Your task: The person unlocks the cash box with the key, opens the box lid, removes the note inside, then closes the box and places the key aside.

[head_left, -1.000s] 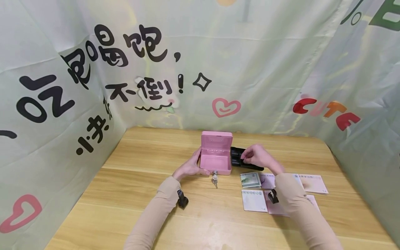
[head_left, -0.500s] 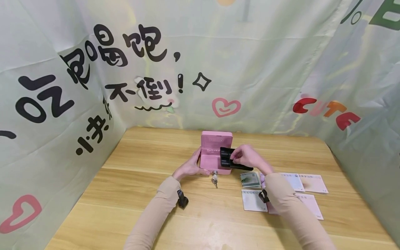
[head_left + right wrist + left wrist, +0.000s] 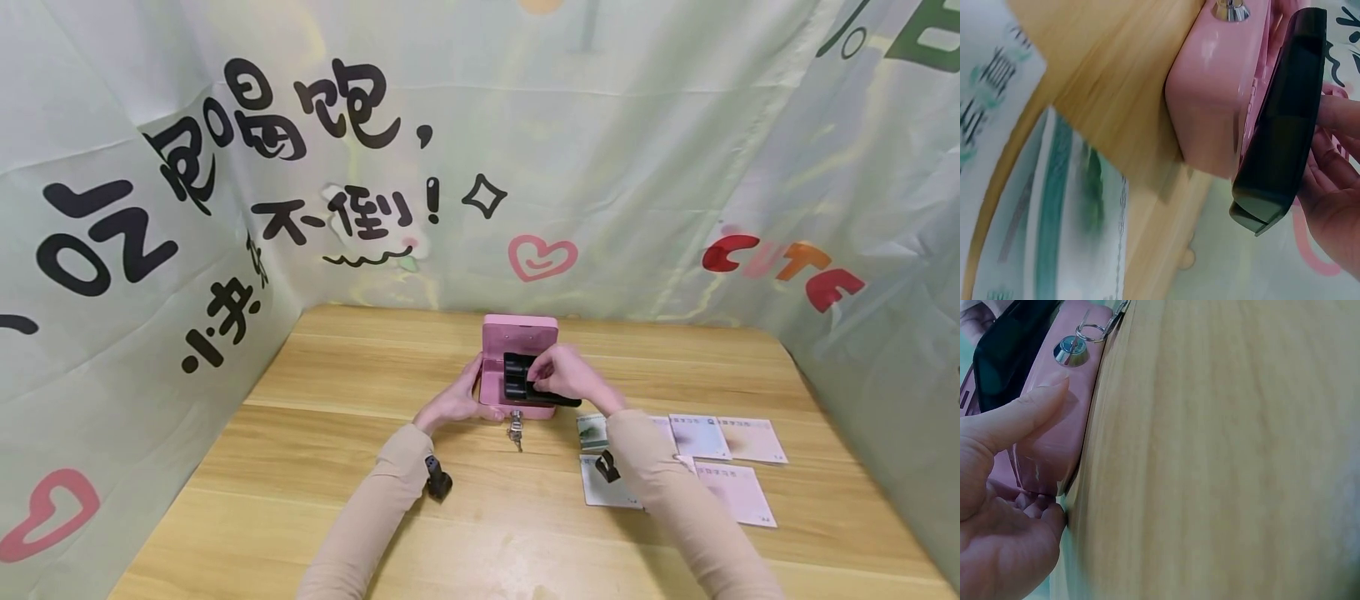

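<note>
The pink cash box (image 3: 491, 390) stands on the wooden table with its lid raised. My left hand (image 3: 459, 400) grips its left side, the thumb lying along the front wall below the lock (image 3: 1071, 350) in the left wrist view. Keys (image 3: 516, 432) hang from that lock. Between the thumb and fingers of my right hand (image 3: 566, 372) is a black compartment tray (image 3: 516, 377). It hangs over the box, its right end sticking out past the box's right wall. Seen from the right wrist, the tray (image 3: 1282, 112) is tilted above the rim.
Several paper banknotes lie in two rows at the right, among them a pink one (image 3: 738, 496), a blue one (image 3: 699, 437) and a green one (image 3: 591, 433). My right forearm covers part of them. Printed cloth (image 3: 637, 208) hangs behind the table.
My right hand has carried the black tray leftward, from beside the cash box to over it. The left hand and the box have stayed in place.
</note>
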Demonstrator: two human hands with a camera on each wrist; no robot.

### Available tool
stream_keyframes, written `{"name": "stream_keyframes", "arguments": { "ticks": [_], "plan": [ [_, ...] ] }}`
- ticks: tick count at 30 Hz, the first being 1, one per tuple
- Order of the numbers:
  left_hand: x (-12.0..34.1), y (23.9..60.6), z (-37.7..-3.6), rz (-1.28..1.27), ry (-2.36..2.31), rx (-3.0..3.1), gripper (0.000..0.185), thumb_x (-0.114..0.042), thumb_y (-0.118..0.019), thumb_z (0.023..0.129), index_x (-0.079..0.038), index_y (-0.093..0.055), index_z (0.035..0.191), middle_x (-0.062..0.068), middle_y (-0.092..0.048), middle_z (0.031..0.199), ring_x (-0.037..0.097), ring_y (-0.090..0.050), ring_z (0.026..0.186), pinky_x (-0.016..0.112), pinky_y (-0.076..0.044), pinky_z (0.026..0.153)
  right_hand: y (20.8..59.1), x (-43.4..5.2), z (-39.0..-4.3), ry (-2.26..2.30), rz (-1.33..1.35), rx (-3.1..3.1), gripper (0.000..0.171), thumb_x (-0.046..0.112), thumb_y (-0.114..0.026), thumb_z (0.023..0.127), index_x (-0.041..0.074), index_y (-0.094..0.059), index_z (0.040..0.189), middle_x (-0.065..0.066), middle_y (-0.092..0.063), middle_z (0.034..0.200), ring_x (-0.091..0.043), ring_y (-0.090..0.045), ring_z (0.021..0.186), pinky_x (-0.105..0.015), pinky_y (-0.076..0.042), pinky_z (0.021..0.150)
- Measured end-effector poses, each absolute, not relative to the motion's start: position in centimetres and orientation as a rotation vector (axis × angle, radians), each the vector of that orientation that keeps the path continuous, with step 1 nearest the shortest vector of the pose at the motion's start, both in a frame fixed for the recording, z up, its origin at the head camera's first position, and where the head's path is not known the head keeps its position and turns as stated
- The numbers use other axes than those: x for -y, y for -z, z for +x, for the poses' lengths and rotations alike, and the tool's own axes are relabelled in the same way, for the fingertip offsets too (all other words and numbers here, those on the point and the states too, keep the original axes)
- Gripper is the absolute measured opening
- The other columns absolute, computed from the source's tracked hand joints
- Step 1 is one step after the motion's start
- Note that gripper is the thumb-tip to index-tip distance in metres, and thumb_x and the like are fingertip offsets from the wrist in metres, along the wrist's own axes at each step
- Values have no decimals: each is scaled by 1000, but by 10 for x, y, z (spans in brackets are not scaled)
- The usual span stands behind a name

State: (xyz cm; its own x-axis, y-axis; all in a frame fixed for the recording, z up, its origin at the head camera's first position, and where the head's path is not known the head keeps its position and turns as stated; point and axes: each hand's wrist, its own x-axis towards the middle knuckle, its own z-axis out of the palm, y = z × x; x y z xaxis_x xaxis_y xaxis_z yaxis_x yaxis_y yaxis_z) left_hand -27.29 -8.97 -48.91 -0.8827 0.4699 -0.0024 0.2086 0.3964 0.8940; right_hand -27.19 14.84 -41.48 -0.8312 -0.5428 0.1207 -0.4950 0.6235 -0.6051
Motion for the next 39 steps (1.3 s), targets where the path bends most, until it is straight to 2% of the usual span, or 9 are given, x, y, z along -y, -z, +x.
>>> {"name": "stream_keyframes", "arguments": {
  "ticks": [7,16,29,39],
  "plan": [
    [89,485,-271,633,-1565,-2316,122,-2,-88,70,-11,-8,163,22,-13,168,40,-15,156,59,-9,128,416,-136,-275,989,-886,-2778,10,-9,-73,77,-1,-76,81,-13,-77,79,-11,-68,70,-23,-60,67],
    [89,486,-271,634,-1548,-2340,122,-4,-88,72,-12,-8,163,22,-14,167,37,-16,155,55,-10,129,418,-120,-280,973,-930,-2826,12,-9,-73,73,1,-77,78,-12,-76,75,-9,-67,67,-19,-57,63],
    [89,487,-272,632,-1540,-2350,122,-5,-88,72,-15,-9,163,22,-14,167,36,-16,155,55,-10,129,424,-112,-281,942,-837,-2833,15,-10,-70,74,2,-77,80,-10,-77,79,-12,-69,70,-23,-60,67],
    [89,488,-273,667,-1571,-2326,115,-4,-88,72,-17,-17,162,23,-22,163,38,-24,151,57,-14,128,430,-109,-281,900,-820,-2843,16,-11,-71,73,1,-78,82,-11,-78,81,-15,-71,72,-26,-62,70]
  ]
}}
